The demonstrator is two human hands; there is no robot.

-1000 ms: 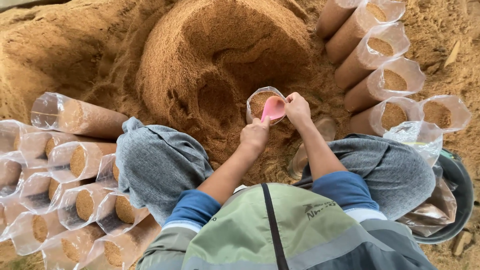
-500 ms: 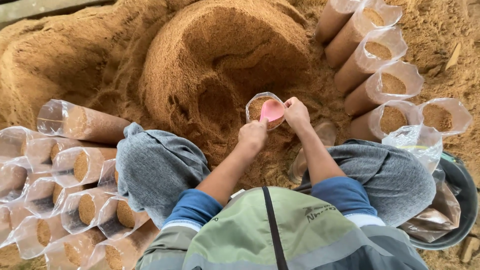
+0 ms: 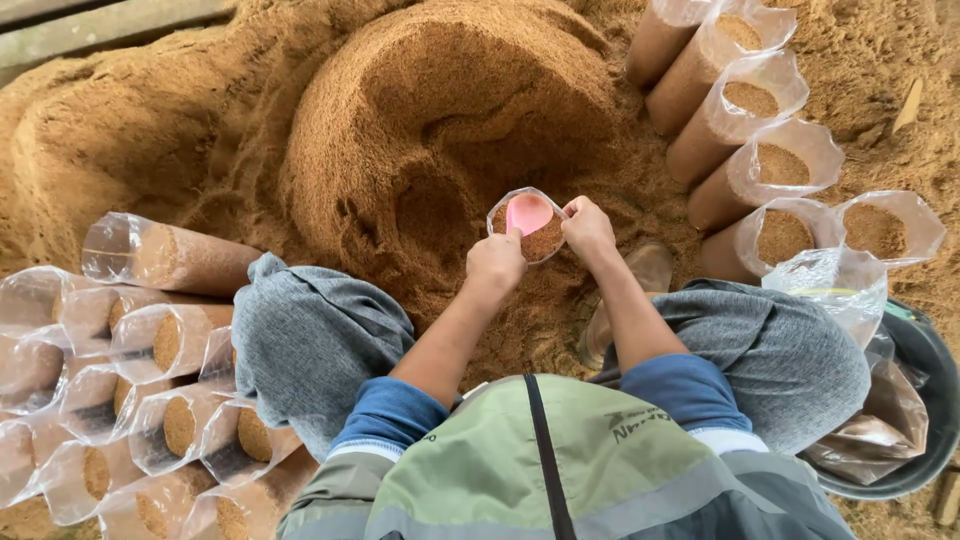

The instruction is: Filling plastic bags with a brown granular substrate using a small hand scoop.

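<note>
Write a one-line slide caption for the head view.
Left hand and right hand hold a clear bag with a pink scoop before a sawdust heap.

Glossy plastic bag (image 3: 530, 225), seemingly coarse sawdust (image 3: 440, 110)

A big heap of sawdust (image 3: 440, 110) is filling the upper middle of the frame. At the centre, an open bag (image 3: 530, 228) is standing against the heap's lower edge, with a scoop (image 3: 528, 213) lying in its mouth. The left hand (image 3: 495, 265) is touching the bag's lower left rim, the right hand (image 3: 588, 228) its right rim. Filled bags (image 3: 160, 340) are lying stacked at the lower left. Other upright filled bags (image 3: 760, 130) are standing in a row at the upper right. A basin (image 3: 920, 400) is sitting at the lower right edge.
</note>
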